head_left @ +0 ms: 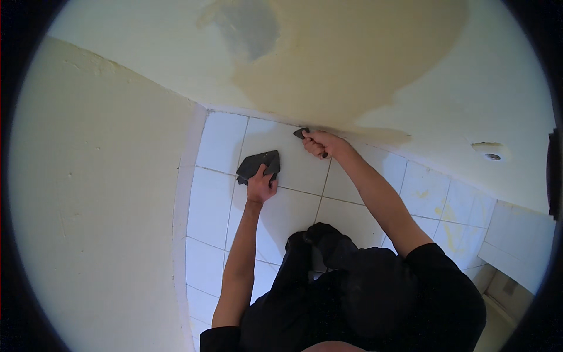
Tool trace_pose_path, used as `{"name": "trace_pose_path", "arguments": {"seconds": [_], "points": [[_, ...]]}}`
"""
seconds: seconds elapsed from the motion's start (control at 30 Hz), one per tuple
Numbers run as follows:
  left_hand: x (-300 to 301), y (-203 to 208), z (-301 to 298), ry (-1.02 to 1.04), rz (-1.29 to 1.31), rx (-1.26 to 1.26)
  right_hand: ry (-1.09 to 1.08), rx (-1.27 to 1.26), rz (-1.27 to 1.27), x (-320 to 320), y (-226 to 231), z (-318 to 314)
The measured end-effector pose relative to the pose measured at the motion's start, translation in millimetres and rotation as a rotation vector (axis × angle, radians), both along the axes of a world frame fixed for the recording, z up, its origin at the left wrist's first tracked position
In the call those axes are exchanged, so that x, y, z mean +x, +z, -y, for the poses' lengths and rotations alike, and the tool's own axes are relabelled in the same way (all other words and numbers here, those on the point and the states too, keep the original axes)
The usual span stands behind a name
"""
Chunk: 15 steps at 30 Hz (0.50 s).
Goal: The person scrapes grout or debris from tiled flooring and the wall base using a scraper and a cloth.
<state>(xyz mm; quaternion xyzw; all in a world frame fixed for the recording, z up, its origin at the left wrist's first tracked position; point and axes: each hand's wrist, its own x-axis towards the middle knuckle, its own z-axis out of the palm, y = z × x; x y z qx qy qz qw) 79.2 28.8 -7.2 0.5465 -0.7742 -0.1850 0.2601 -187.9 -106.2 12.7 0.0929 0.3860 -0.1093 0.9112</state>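
Observation:
My right hand [321, 144] is closed round the handle of a small scraper [301, 133]. The scraper's dark blade is by the foot of the far wall, where it meets the tiles; whether it touches the wall I cannot tell. My left hand [262, 185] grips a dark grey, flat, angular piece [261, 161] by its near side, over the floor tiles. The frame does not show clearly what this piece is or whether it rests on the floor. White floor tiles [284, 208] with dark joints lie under both hands.
The far wall [352, 64] carries a large tan patch and a grey patch [249, 26]. A cream wall [99, 193] rises at the left. A round fitting [491, 155] sits in the right part of the far wall. Yellowish smears [448, 226] mark tiles at the right.

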Motion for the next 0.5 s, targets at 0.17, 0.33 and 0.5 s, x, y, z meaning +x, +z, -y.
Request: {"name": "trace_pose_path", "arguments": {"seconds": [0.17,0.33,0.5], "points": [[3.4,4.8,-1.8,0.04,0.002,-0.088,0.03,-0.02,0.027,-6.4,1.0,-0.4],[-5.5,1.9,2.8,0.0,0.016,-0.016,0.03,-0.058,0.078,7.0,-10.6,10.4],[9.2,-3.2,-3.0,0.014,0.034,-0.087,0.043,0.0,-0.088,6.2,12.8,-4.9]]}}
